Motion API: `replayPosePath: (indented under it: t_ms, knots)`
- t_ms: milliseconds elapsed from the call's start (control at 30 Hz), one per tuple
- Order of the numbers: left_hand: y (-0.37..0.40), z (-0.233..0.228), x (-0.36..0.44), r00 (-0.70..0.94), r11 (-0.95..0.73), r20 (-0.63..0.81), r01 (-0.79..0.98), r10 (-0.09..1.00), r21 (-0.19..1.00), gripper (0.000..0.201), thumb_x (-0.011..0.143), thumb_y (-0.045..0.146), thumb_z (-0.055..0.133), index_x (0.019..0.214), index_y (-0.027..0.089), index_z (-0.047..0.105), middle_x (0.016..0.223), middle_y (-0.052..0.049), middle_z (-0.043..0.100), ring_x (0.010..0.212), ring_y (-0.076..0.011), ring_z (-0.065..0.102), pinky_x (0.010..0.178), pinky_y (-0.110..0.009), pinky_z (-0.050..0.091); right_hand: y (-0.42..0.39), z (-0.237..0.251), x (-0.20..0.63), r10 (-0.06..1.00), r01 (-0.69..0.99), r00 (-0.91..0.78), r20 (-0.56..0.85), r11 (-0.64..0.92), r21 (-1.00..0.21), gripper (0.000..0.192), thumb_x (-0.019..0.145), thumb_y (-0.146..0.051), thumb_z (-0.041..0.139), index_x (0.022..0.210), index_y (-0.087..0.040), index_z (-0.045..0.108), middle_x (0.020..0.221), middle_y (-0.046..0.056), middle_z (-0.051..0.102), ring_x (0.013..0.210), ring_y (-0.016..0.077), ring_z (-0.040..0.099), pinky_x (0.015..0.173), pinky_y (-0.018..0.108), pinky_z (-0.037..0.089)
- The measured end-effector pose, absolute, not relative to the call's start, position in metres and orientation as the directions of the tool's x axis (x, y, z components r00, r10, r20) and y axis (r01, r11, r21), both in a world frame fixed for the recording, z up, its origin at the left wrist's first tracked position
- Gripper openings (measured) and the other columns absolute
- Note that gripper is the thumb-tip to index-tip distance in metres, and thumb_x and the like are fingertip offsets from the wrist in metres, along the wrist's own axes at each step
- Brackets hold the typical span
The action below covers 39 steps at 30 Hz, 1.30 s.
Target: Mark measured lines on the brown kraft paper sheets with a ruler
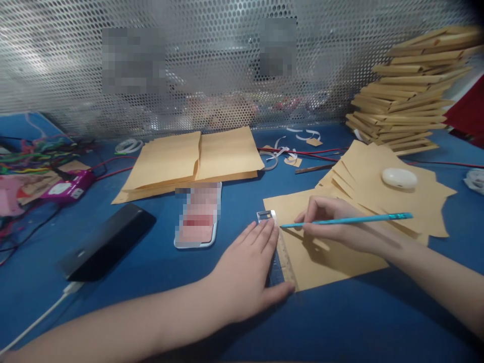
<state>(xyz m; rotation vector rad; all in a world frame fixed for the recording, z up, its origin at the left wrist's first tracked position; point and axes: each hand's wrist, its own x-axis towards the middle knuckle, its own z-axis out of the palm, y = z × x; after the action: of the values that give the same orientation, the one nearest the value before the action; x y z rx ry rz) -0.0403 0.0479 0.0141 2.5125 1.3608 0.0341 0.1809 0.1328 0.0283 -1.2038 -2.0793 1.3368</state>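
Note:
My left hand (247, 269) lies flat with its fingers stretched out, pressing on a clear ruler (286, 259). The ruler runs along the left edge of a sheet of brown paper (336, 267), and part of it is hidden beneath my fingers. In my right hand (336, 222) is a slim blue pencil (363, 219), pinched between the fingers and slanting low over the paper. Its tip is at the ruler's edge, close to my left fingertips. Whether the tip touches the paper, I cannot tell.
A phone (198, 217) and a black power bank (109, 242) with a white cable lie left. Folded brown paper (227, 156) sits behind. At right are fanned brown sheets (363, 176) under a white oval case (400, 178), and a tall stack (404, 96). Perforated metal (212, 65) closes the back.

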Motion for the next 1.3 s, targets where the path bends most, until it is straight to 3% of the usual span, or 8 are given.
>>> replayPosePath:
  t_ms: [200, 567, 733, 1100, 1300]
  knots:
    - [0.049, 0.025, -0.033, 0.541, -0.516, -0.175, 0.839, 0.822, 0.17, 0.086, 0.09, 0.064, 0.038, 0.146, 0.001, 0.022, 0.151, -0.02, 0.015, 0.14, -0.0297, 0.017, 0.115, -0.041, 0.014, 0.132, 0.026, 0.183, 0.798, 0.381, -0.593, -0.106, 0.162, -0.91, 0.009, 0.078, -0.022, 0.062, 0.075, -0.02, 0.054, 0.094, 0.006, 0.068, 0.077, 0.0188, 0.065, 0.062, 0.029, 0.049]
    - [0.054, 0.038, -0.012, 0.484, -0.522, -0.332, 0.853, 0.81, -0.028, 0.088, 0.088, 0.06, 0.049, 0.143, -0.005, 0.027, 0.147, -0.024, 0.016, 0.139, -0.0327, 0.018, 0.115, -0.045, 0.015, 0.129, 0.029, 0.179, 0.798, 0.362, -0.594, -0.104, 0.149, -0.92, 0.016, 0.079, -0.026, 0.063, 0.071, -0.021, 0.05, 0.083, 0.004, 0.069, 0.061, 0.0144, 0.06, 0.054, 0.028, 0.045]
    - [0.054, 0.035, -0.015, 0.489, -0.517, -0.301, 0.856, 0.818, -0.013, 0.086, 0.088, 0.063, 0.047, 0.144, 0.0, 0.029, 0.148, -0.022, 0.016, 0.139, -0.0315, 0.02, 0.113, -0.045, 0.021, 0.128, 0.031, 0.179, 0.802, 0.379, -0.588, -0.104, 0.159, -0.912, 0.016, 0.079, -0.026, 0.063, 0.072, -0.021, 0.05, 0.081, 0.003, 0.07, 0.064, 0.0143, 0.061, 0.055, 0.027, 0.045]
    - [0.055, 0.034, -0.02, 0.524, -0.522, -0.244, 0.849, 0.816, 0.079, 0.088, 0.085, 0.061, 0.055, 0.142, -0.002, 0.032, 0.146, -0.025, 0.023, 0.137, -0.033, 0.027, 0.11, -0.044, 0.028, 0.13, 0.026, 0.182, 0.801, 0.392, -0.583, -0.132, 0.136, -0.91, 0.016, 0.078, -0.028, 0.063, 0.071, -0.024, 0.051, 0.078, 0.002, 0.066, 0.076, 0.0206, 0.064, 0.061, 0.031, 0.049]
    - [0.056, 0.037, -0.019, 0.505, -0.529, -0.29, 0.849, 0.813, -0.005, 0.089, 0.086, 0.066, 0.048, 0.143, 0.0, 0.032, 0.147, -0.021, 0.024, 0.138, -0.0298, 0.027, 0.113, -0.043, 0.022, 0.131, 0.034, 0.188, 0.742, 0.409, -0.656, -0.141, 0.192, -0.892, 0.012, 0.079, -0.025, 0.064, 0.072, -0.022, 0.054, 0.084, 0.002, 0.067, 0.077, 0.0192, 0.063, 0.067, 0.031, 0.048]
